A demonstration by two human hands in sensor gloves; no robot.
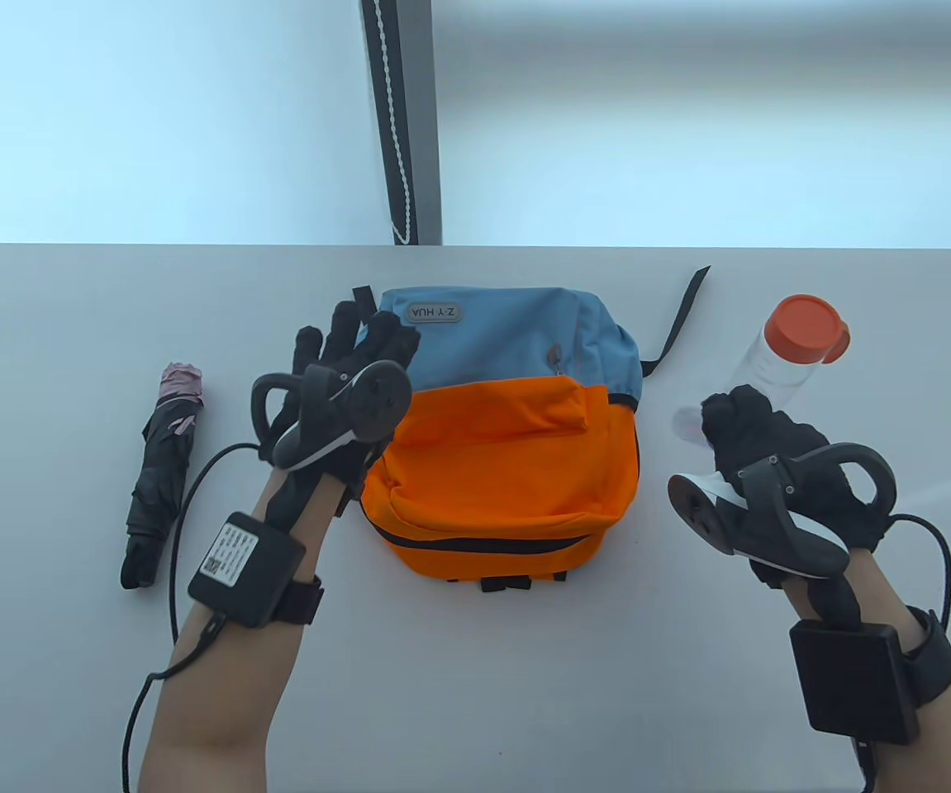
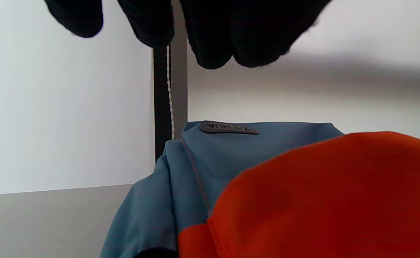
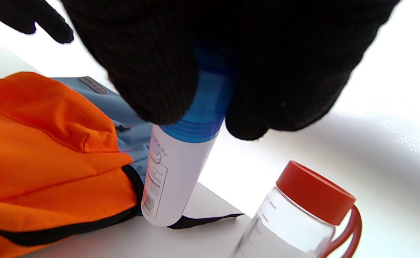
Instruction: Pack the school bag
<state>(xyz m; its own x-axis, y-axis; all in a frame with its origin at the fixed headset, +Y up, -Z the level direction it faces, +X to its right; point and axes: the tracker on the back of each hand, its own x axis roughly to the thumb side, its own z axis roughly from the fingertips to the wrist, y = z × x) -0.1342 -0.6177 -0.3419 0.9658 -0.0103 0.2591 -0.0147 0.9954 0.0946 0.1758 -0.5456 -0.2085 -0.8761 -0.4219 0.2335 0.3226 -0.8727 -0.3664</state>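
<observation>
The orange and blue school bag (image 1: 508, 438) lies on the table; it also shows in the left wrist view (image 2: 303, 200) and the right wrist view (image 3: 45, 143). My left hand (image 1: 351, 339) hovers with spread fingers (image 2: 210, 39) over the bag's far left corner and holds nothing. My right hand (image 1: 723, 413) grips a white tube with a blue cap (image 3: 170, 172) by its cap end, tilted, just right of the bag; its lower end (image 1: 686, 421) is near the table.
A clear bottle with an orange lid (image 1: 781, 355) lies to the right of the bag, close behind my right hand (image 3: 292, 218). A folded black umbrella (image 1: 157, 479) lies to the left. A black strap (image 1: 682, 318) trails from the bag's far right.
</observation>
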